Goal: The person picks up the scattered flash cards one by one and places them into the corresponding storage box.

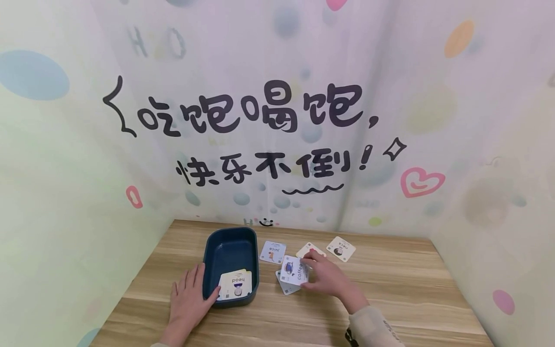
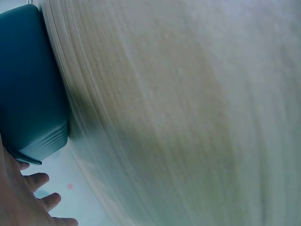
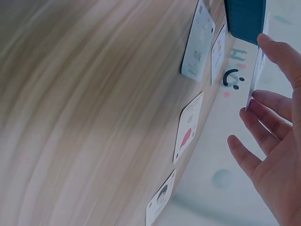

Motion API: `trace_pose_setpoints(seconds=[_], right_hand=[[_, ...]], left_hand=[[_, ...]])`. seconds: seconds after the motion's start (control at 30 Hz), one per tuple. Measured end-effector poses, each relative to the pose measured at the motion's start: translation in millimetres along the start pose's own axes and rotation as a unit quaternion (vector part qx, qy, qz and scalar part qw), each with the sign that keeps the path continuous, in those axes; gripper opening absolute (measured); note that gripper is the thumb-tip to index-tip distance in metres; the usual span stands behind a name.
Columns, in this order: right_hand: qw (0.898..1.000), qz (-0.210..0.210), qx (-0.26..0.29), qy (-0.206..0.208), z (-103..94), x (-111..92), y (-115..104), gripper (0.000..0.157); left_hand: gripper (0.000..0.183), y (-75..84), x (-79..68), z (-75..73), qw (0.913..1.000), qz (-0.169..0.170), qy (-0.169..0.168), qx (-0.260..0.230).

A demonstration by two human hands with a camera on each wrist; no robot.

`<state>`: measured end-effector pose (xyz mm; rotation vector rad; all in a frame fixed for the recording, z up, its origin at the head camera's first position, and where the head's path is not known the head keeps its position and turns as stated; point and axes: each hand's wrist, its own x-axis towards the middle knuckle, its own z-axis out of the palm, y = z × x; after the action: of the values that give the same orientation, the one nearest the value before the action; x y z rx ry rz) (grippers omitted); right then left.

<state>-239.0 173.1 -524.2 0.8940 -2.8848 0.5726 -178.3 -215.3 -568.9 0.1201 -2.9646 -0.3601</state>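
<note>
My right hand [image 1: 327, 277] pinches a white "coffee" card [image 1: 291, 271] by its right edges, thumb on the near side and fingertips on the far side. Seen from the right wrist, this card [image 3: 257, 70] is edge-on and raised off the table. A pale blue "milk" card [image 3: 198, 44] lies under it on the wood. With fingers spread and straight, my left hand [image 1: 188, 294] rests against the left wall of a dark blue bin [image 1: 256, 260], its thumb near the front corner. Inside the bin is a small stack of cards, a "head" card [image 1: 235, 284] on top.
On the wooden table [image 1: 390, 289], a "juice" card [image 1: 272, 252] lies right beside the bin. Farther right are a card with a red picture [image 1: 309, 249], partly hidden by my right hand, and a "neck" card [image 1: 341, 248]. A printed curtain [image 1: 269, 202] rises behind the table's back edge.
</note>
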Motion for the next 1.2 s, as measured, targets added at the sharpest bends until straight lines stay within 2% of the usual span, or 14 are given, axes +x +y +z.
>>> trace_pose_setpoints(seconds=[0.4, 0.83, 1.2], right_hand=[[1.0, -0.023, -0.011, -0.003, 2.7, 15.4, -18.9, 0.066], [0.999, -0.003, -0.002, -0.044, 7.6, 31.5, -46.0, 0.066], [0.998, -0.019, -0.012, -0.057, 12.5, 43.5, -66.9, 0.067]], left_hand=[[0.091, -0.9, -0.7, 0.1, 1.0, 0.0, 0.001, 0.002], [0.091, -0.8, 0.2, 1.8, 1.0, 0.0, 0.001, 0.002], [0.091, 0.3, 0.3, 0.3, 1.0, -0.002, 0.0, 0.004]])
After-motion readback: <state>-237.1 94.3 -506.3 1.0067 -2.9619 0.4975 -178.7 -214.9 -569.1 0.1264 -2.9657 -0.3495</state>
